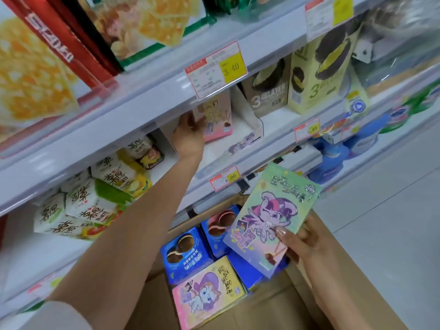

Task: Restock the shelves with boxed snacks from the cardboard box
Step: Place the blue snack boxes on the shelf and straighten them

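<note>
My left hand (190,133) reaches into the middle shelf (281,125) and holds the left edge of a pink cartoon snack box (219,117) standing upright there. My right hand (302,241) pinches the lower corner of a green-and-purple pony snack box (273,215), held tilted above the cardboard box (309,301). Inside the cardboard box lie two blue boxes (184,254) with chocolate pies pictured and a pink-and-yellow pony box (209,289).
A white display tray (247,129) sits right of the pink box, with "3 LAYER" boxes (269,89) beyond. Price tags (215,69) hang on the shelf rails. White-and-green snack packs (95,198) fill the lower left shelf. Grey floor (392,222) lies at right.
</note>
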The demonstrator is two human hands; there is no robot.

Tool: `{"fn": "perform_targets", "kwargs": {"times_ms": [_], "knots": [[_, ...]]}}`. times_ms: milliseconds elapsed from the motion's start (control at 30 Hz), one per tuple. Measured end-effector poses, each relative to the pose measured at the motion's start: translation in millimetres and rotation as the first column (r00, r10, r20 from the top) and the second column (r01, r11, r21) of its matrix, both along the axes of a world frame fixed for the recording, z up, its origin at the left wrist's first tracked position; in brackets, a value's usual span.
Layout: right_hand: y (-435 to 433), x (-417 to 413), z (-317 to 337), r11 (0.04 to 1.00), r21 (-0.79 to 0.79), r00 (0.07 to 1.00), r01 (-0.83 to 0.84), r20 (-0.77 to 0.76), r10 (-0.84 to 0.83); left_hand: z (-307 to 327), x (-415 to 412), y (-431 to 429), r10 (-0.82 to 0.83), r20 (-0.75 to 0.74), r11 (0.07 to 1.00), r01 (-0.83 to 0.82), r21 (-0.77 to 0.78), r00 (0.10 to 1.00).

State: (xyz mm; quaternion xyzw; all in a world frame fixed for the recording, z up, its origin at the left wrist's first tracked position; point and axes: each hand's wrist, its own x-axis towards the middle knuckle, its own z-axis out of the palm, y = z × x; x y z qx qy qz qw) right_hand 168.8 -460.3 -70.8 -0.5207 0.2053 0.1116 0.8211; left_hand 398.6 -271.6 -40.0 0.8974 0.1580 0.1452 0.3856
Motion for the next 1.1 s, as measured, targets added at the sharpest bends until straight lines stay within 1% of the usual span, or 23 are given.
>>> {"fn": "perform_targets", "kwargs": {"times_ms": [100,167,233,300,400,433,467,567,667,700,733,767,800,833,867,900,933,967,1000,1033,1067,1100], "knots": [[1,10,-5,1.000,0.012,0.998,-0.005,0.056,0.004,-11,12,3,-0.015,-0.031,1.000,0.016,0.025,0.999],[2,16,-10,1.000,0.013,0.998,0.002,0.071,-0.003,-18,19,4,-0.050,-0.025,0.996,0.048,-0.076,0.998],[5,20,-15,1.000,0.010,0.996,0.008,0.094,-0.009,-26,24,6,-0.058,0.016,0.984,0.060,-0.170,0.998],[7,22,-19,1.000,0.003,0.993,-0.006,0.115,0.005,-30,27,4,-0.042,0.053,0.975,0.052,-0.214,0.998],[8,23,-23,1.000,-0.011,0.994,-0.022,0.105,0.023,-27,36,-6,-0.004,0.086,0.962,0.028,-0.273,0.996],[8,23,-25,1.000,-0.012,0.994,-0.023,0.106,0.024,-28,39,-7,-0.002,0.097,0.967,0.027,-0.255,0.995],[9,24,-24,1.000,-0.022,0.994,-0.015,0.105,0.017,-29,42,-8,-0.014,0.101,0.978,0.034,-0.204,0.995],[9,26,-28,1.000,-0.013,0.994,0.010,0.110,-0.008,-31,47,-8,-0.057,0.040,0.998,0.057,0.011,0.998],[14,32,-29,0.997,-0.027,0.989,0.068,0.132,-0.064,-24,39,-13,-0.054,-0.091,0.983,0.069,0.169,0.994],[16,35,-27,0.996,-0.031,0.986,0.083,0.149,-0.077,-18,29,-15,-0.051,-0.100,0.971,0.073,0.226,0.994],[17,38,-23,0.995,-0.032,0.982,0.098,0.162,-0.092,-14,16,-15,-0.079,-0.067,0.965,0.093,0.245,0.995],[18,42,-19,0.994,-0.030,0.978,0.107,0.181,-0.100,-8,-3,-15,-0.133,0.004,0.968,0.129,0.215,0.991],[17,49,-15,0.994,-0.022,0.974,0.111,0.200,-0.104,-4,-23,-13,-0.193,0.067,0.973,0.183,0.140,0.979],[17,56,-10,0.994,-0.012,0.971,0.107,0.217,-0.102,2,-44,-11,-0.262,0.062,0.964,0.260,0.049,0.963],[19,65,-3,0.996,-0.004,0.968,0.094,0.234,-0.091,7,-63,-10,-0.351,-0.014,0.936,0.350,-0.040,0.936],[21,73,5,0.997,-0.001,0.965,0.071,0.254,-0.069,12,-76,-8,-0.445,-0.127,0.893,0.428,-0.139,0.887],[24,82,10,0.999,0.001,0.960,0.053,0.275,-0.051,15,-85,-6,-0.517,-0.220,0.851,0.469,-0.238,0.827],[28,88,13,0.999,0.002,0.956,0.036,0.291,-0.035,19,-90,-4,-0.550,-0.262,0.825,0.467,-0.318,0.793],[33,94,16,1.000,0.007,0.956,0.023,0.291,-0.024,22,-91,-1,-0.545,-0.256,0.818,0.438,-0.373,0.799],[37,99,18,1.000,-0.008,0.957,0.006,0.291,-0.003,26,-91,2,-0.507,-0.223,0.826,0.395,-0.403,0.832],[41,103,16,0.999,-0.053,0.954,-0.009,0.299,0.024,28,-88,6,-0.442,-0.182,0.847,0.342,-0.407,0.878],[44,108,11,0.990,-0.143,0.942,-0.001,0.333,0.049,31,-86,10,-0.358,-0.143,0.879,0.281,-0.385,0.923]]}}
